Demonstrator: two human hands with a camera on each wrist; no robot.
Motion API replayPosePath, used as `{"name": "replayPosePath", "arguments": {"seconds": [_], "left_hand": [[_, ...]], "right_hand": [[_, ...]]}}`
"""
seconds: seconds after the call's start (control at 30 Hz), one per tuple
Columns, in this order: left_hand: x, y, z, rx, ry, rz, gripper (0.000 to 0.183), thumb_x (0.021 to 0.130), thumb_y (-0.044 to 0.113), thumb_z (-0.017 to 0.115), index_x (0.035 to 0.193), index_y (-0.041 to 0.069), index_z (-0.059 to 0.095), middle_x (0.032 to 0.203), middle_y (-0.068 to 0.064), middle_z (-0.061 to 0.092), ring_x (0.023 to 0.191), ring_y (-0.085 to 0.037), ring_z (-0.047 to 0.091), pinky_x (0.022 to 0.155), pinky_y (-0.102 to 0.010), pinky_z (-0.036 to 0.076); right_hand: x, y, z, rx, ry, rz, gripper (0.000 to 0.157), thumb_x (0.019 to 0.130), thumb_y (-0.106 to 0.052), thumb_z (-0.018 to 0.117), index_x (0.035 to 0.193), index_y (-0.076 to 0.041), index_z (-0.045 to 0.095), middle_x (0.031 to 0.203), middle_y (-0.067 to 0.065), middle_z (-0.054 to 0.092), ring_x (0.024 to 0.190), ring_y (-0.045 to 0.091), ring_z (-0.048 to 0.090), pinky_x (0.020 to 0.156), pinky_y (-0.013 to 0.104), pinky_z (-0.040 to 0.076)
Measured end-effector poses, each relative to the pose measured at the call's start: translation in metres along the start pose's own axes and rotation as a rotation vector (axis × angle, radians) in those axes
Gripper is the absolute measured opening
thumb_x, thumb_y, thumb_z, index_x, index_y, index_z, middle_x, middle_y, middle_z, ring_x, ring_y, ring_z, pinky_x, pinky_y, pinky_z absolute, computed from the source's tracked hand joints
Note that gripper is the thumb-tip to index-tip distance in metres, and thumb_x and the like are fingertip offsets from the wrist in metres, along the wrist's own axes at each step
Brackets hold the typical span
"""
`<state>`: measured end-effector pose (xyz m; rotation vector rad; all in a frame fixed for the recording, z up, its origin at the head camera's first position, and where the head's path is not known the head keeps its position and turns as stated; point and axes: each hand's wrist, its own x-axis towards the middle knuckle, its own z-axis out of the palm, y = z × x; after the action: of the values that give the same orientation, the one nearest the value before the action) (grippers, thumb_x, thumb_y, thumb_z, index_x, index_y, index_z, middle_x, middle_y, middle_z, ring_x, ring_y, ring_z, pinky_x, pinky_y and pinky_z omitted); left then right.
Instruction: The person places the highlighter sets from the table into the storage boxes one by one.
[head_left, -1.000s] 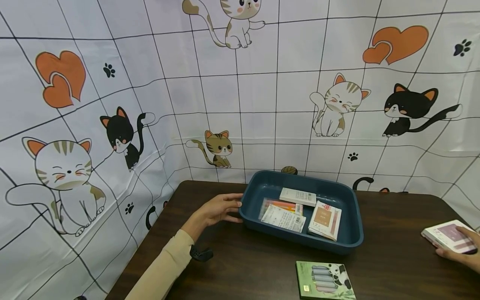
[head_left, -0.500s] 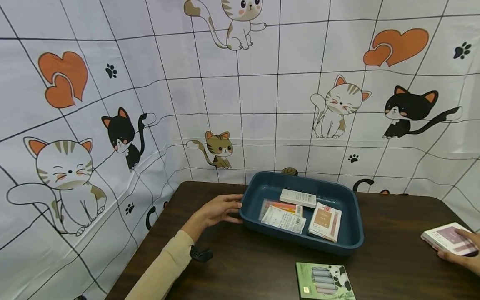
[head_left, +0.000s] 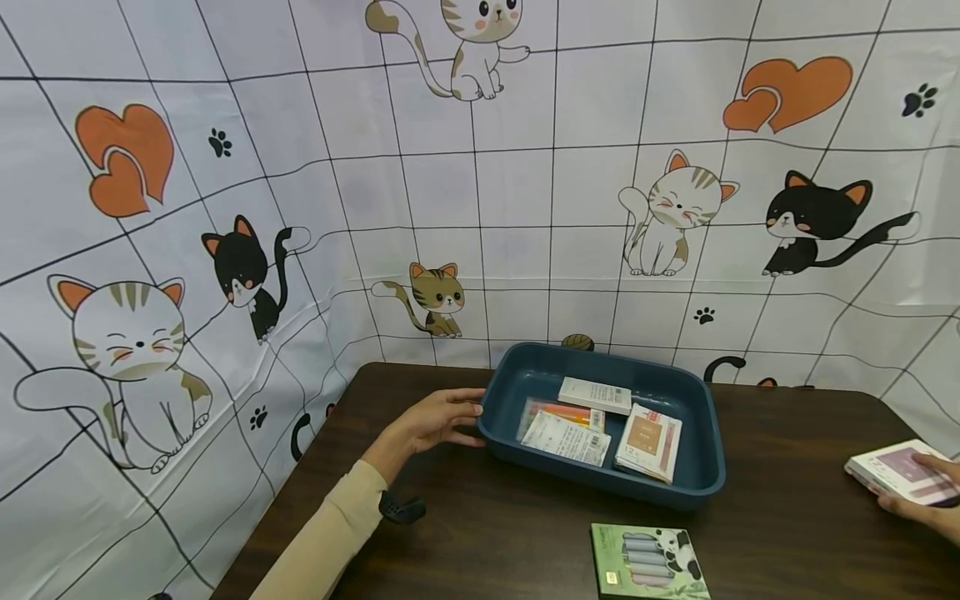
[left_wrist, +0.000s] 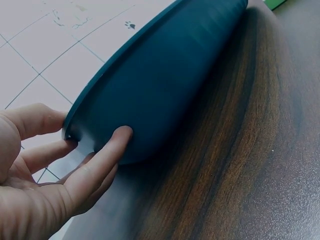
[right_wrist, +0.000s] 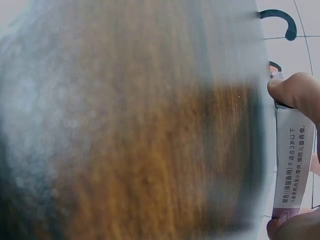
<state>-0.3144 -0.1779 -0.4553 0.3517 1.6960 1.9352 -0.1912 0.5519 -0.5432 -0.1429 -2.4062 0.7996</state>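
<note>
My left hand (head_left: 438, 421) rests its fingertips against the left end of a blue plastic bin (head_left: 600, 482). In the left wrist view, the extended fingers (left_wrist: 97, 172) touch the outer wall of the bin (left_wrist: 150, 85) and its rim. At the far right, my right hand (head_left: 926, 515) grips a white box with a mauve front panel (head_left: 881, 469), thumb and fingers at opposite edges. Printed text covers one narrow side of this box (right_wrist: 291, 160) in the right wrist view. Part of the right hand is cut off by the frame's edge.
In the bin lie a white box (head_left: 596, 395), an orange packet (head_left: 566, 412), a white labelled pack (head_left: 567, 437) and a white-and-tan pack (head_left: 649, 442). A green pen box with a panda (head_left: 651, 561) lies on the dark wood table (head_left: 495, 533). A cat-print curtain (head_left: 517, 192) hangs behind.
</note>
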Motion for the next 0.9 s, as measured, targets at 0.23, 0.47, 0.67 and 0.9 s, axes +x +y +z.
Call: {"name": "replayPosePath", "arguments": {"seconds": [0.23,0.47,0.67,0.9], "left_hand": [[0.000,0.000,0.000,0.000,0.002,0.003,0.060,0.102,0.009,0.064,0.155,0.000,0.038,0.145,-0.028,0.049,0.126,-0.042,0.056,0.091,-0.057,0.055],[0.000,0.000,0.000,-0.003,0.004,0.001,0.059,0.102,0.008,0.063,0.155,0.000,0.039,0.145,-0.028,0.050,0.126,-0.042,0.057,0.090,-0.057,0.055],[0.000,0.000,0.000,-0.001,0.003,0.001,0.059,0.102,0.008,0.063,0.155,0.000,0.039,0.145,-0.028,0.050,0.126,-0.042,0.056,0.090,-0.057,0.055],[0.001,-0.001,-0.001,0.002,0.001,0.004,0.060,0.102,0.009,0.064,0.155,-0.001,0.038,0.145,-0.029,0.050,0.125,-0.042,0.057,0.090,-0.057,0.055]], "right_hand": [[0.000,0.005,0.003,0.021,0.021,-0.024,0.117,0.066,-0.021,0.095,0.153,-0.050,0.022,0.144,0.049,0.030,0.127,0.061,0.031,0.100,0.006,0.007],[0.003,0.001,0.002,-0.014,0.024,-0.024,0.112,0.062,-0.023,0.097,0.154,0.000,0.037,0.138,0.049,0.036,0.120,0.058,0.034,0.097,0.007,0.012],[0.008,-0.010,-0.002,-0.095,0.040,-0.065,0.113,0.053,-0.029,0.100,0.147,0.002,0.046,0.116,0.042,0.045,0.099,0.049,0.040,0.077,0.012,0.019],[0.011,-0.030,-0.005,-0.100,0.051,-0.105,0.101,0.048,-0.027,0.100,0.130,0.013,0.055,0.111,0.041,0.049,0.096,0.040,0.048,0.074,0.011,0.018]]}}
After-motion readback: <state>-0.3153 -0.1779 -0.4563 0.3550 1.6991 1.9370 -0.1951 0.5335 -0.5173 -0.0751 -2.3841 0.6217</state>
